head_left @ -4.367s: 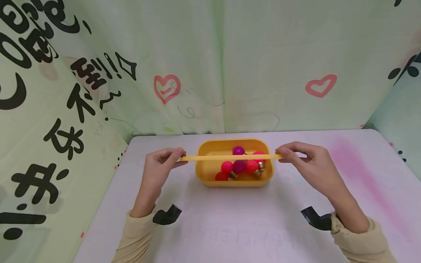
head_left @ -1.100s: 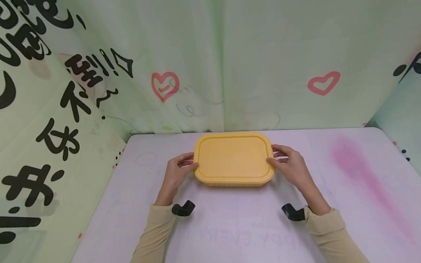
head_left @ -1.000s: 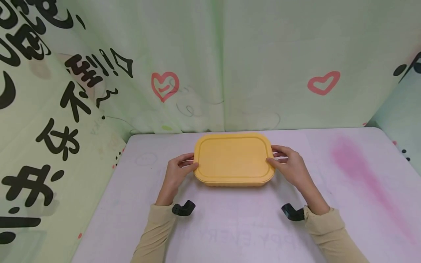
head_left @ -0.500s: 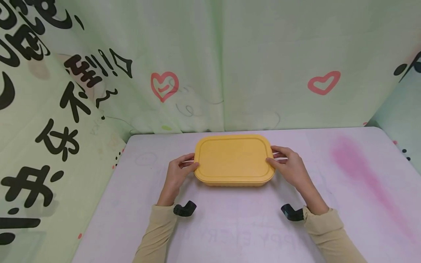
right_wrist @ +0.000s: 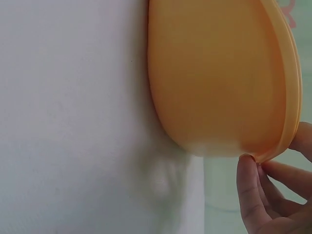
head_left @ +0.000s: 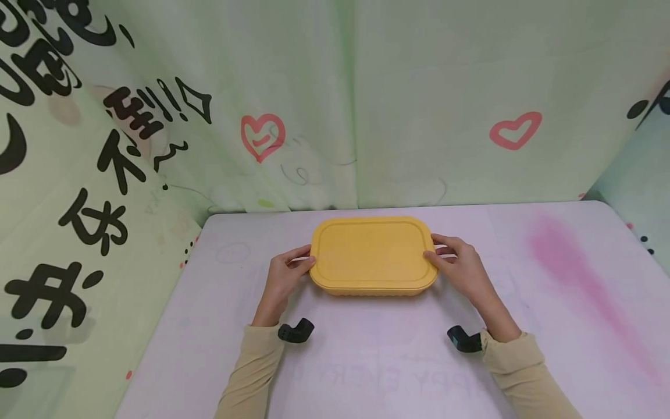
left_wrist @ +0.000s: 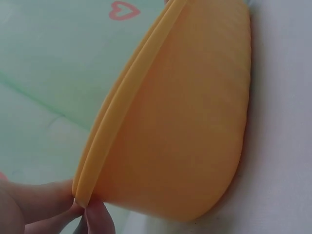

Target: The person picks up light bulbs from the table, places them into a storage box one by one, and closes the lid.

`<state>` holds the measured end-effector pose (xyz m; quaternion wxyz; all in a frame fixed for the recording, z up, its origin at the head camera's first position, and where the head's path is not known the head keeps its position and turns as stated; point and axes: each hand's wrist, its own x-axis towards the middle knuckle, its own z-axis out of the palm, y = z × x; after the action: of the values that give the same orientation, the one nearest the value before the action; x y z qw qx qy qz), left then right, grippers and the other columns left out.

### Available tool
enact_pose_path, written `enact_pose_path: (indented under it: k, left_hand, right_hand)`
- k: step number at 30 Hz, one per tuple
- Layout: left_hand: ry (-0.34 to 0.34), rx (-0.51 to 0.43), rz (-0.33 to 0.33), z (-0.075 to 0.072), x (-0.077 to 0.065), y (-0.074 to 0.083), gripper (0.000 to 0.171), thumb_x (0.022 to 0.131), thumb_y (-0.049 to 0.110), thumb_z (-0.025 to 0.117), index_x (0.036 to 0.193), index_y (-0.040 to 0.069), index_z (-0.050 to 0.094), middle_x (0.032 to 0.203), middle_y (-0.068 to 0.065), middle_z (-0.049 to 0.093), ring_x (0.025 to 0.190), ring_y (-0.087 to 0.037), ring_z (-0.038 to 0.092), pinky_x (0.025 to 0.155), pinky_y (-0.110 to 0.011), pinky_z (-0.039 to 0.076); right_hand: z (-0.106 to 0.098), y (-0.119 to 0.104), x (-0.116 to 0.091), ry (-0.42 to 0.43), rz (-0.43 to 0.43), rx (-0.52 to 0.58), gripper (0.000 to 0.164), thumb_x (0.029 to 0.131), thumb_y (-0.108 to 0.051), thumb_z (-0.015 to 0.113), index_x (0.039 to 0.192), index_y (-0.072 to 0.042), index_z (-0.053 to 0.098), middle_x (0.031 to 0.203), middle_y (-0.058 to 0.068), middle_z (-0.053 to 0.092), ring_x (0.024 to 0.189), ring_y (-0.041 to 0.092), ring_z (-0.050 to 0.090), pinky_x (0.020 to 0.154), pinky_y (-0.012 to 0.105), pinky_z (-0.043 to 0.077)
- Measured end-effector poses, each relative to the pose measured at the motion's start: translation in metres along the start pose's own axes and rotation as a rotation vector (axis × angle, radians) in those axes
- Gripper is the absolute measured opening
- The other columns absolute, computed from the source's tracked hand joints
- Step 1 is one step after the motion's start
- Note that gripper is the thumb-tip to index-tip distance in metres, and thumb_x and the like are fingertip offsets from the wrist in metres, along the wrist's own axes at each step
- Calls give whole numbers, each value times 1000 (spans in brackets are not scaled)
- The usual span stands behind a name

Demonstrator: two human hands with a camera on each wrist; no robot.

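Observation:
A yellow lid (head_left: 374, 253) covers the yellow box (left_wrist: 185, 117), hiding what is inside. Thumb on top and fingers below, my left hand (head_left: 281, 280) pinches the rim at the box's left end. At the right end, my right hand (head_left: 464, 270) grips the rim the same way, its thumb over the lid's corner. Both wrist views show the lid's edge lying against the box's rim, with fingertips right at that seam. The box's base is close to the table surface.
The pale lilac table (head_left: 366, 355) carries a pink smear on its right. A light green curtain (head_left: 419, 105) with hearts and black lettering hangs behind and to the left. Black wrist cameras (head_left: 296, 330) stick out inward from both sleeves.
Earlier the lid was held edge-on above the box, with several red, pink and purple bulbs showing. Now it lies over them, its far edge lower than a second ago. Both hands have moved inward.

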<state>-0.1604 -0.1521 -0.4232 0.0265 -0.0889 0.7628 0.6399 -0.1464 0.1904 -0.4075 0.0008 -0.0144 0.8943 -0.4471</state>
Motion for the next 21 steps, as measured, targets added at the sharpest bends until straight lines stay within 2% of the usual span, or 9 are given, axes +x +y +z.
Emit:
enact_pose_path:
  k: [8, 21]
  left_hand:
    - [1, -14, -7, 0, -1, 0, 35, 89, 7, 73, 124, 3, 69, 119, -14, 68, 91, -14, 66, 73, -21, 57]
    - [-5, -38, -25, 0, 0, -3, 36, 90, 8, 73, 125, 4, 68, 120, -14, 66, 94, -14, 65, 76, -21, 58]
  right_hand:
    - [2, 2, -2, -1, 6, -2, 58, 99, -25, 63, 145, 4, 45, 131, 29, 55, 114, 43, 60, 97, 52, 52]
    - [4, 5, -3, -2, 0, 10, 59, 101, -29, 59, 147, 2, 42, 132, 28, 54, 116, 43, 58, 98, 53, 51]
